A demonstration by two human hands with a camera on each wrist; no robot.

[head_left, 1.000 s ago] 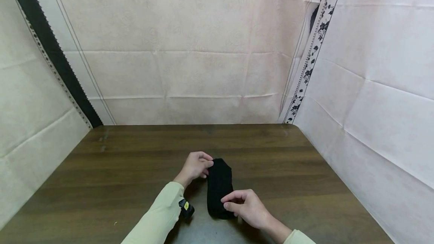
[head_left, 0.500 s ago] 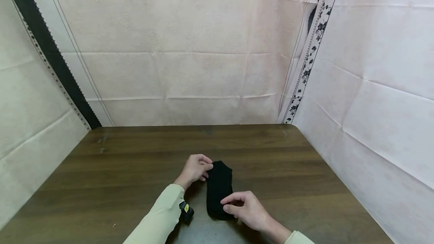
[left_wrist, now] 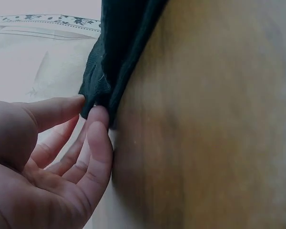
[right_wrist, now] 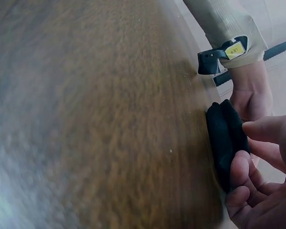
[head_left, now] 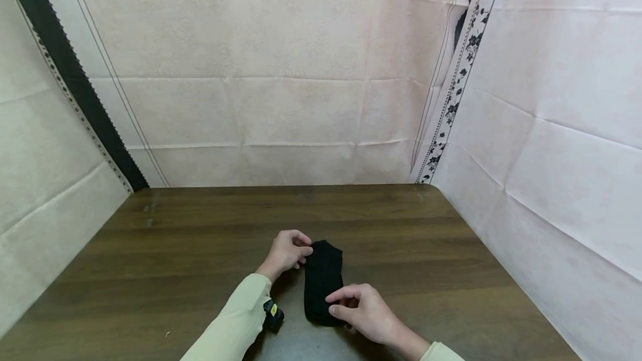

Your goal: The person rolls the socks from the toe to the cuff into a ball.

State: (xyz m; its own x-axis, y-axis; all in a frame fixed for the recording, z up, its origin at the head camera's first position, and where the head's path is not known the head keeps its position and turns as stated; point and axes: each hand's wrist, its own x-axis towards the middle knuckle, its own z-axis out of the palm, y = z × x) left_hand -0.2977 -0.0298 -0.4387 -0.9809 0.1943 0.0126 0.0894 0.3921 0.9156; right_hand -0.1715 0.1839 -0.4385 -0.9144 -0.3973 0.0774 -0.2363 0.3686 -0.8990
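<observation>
A black folded sock (head_left: 321, 280) lies lengthwise on the wooden table, pointing away from me. My left hand (head_left: 287, 252) pinches its far left corner between thumb and fingertips; in the left wrist view, the ribbed edge of the sock (left_wrist: 102, 71) shows at those fingertips. At the near right edge is my right hand (head_left: 363, 311), thumb and fingers curled on the fabric. The right wrist view has the sock (right_wrist: 220, 138) edge-on as thick layers, with the right thumb and fingers (right_wrist: 239, 169) against one side. Part of its near right edge is hidden by the right hand.
The brown wooden table (head_left: 200, 238) spreads around the sock. Pale cloth sheets (head_left: 301, 99) hang behind it and on both sides. A black wrist camera (head_left: 273, 316) is strapped over the left sleeve. One tiny pale speck (head_left: 168, 333) lies at the left.
The view has shifted very slightly. Both hands keep their places on the sock, which lies as before.
</observation>
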